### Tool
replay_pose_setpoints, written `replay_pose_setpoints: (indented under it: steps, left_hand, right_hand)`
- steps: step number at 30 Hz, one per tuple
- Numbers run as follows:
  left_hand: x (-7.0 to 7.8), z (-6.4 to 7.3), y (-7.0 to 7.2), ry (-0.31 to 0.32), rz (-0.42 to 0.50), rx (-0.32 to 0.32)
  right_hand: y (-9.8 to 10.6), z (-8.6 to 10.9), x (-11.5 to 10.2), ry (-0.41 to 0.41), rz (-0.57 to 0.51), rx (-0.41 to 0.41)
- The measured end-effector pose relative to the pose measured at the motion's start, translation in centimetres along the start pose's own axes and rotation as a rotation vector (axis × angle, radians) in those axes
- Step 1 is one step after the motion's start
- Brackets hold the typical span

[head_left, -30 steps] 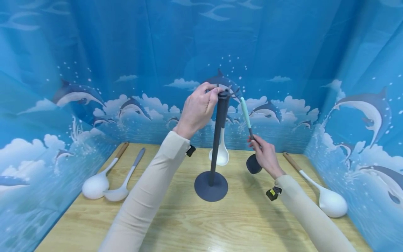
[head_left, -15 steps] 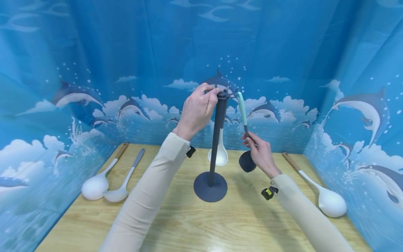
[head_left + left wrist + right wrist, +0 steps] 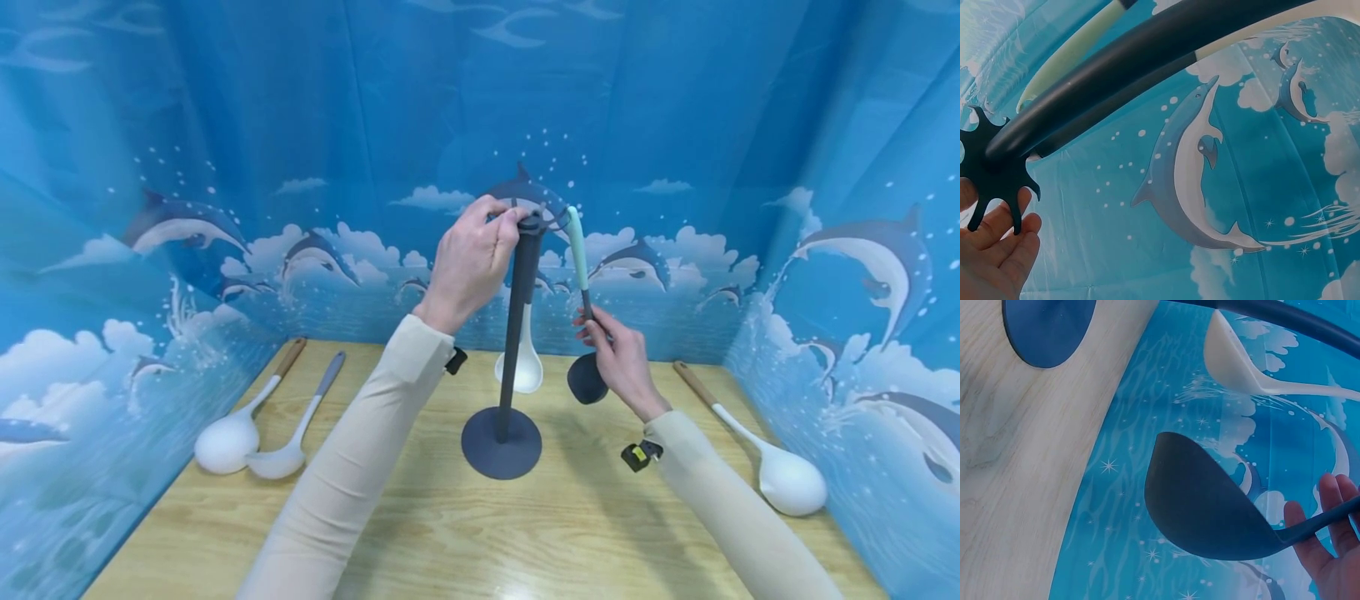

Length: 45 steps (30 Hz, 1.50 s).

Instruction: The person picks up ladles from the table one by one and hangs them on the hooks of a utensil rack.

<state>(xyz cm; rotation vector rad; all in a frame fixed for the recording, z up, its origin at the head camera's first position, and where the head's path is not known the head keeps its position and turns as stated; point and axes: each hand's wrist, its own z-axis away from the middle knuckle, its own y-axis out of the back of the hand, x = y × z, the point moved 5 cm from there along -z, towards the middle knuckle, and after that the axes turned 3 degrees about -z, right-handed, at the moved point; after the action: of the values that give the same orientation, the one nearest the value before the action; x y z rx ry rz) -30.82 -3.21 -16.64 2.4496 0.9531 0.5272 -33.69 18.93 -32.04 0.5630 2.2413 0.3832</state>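
A dark utensil stand (image 3: 514, 342) stands upright on its round base, with a many-pronged hook top (image 3: 994, 178). My left hand (image 3: 471, 262) grips that top, fingers on its prongs. My right hand (image 3: 628, 365) holds a ladle (image 3: 587, 381) with a dark bowl and mint-green handle by its shaft, bowl down. The handle's end meets the right side of the hook top; whether its hole is over a prong I cannot tell. Behind the pole hangs a white ladle (image 3: 1232, 359) with a dark handle.
On the wooden table's left lie a white ladle with a wooden handle (image 3: 228, 442) and one with a grey handle (image 3: 277, 461). Another wooden-handled white ladle (image 3: 791, 483) lies at the right. A blue dolphin-print curtain (image 3: 675, 125) encloses the back and sides.
My right hand has moved left and slightly up with the mint-handled ladle, bringing its handle end to the hook top. My left hand has stayed on the stand.
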Motion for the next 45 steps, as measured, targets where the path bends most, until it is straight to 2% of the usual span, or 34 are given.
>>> replay_pose_setpoints:
  steps: [5,18,26,45]
  left_hand:
    - [-0.1,0.2,-0.1,0.021,0.023,-0.017]
    - [0.0,0.2,-0.2,-0.009,0.018,0.007]
    - [-0.2,0.0,0.0,-0.007,0.018,0.015]
    - [-0.2,-0.2,0.0,-0.001,0.028,0.014]
  right_hand:
    - [0.0,0.2,-0.2,0.014,0.0,0.0]
    - [0.4,-0.2,-0.7,0.027,-0.005,0.033]
    - [0.5,-0.7,-1.0,0.052,0.009,0.033]
    - [0.5,-0.8,-1.0,0.051,0.016,0.038]
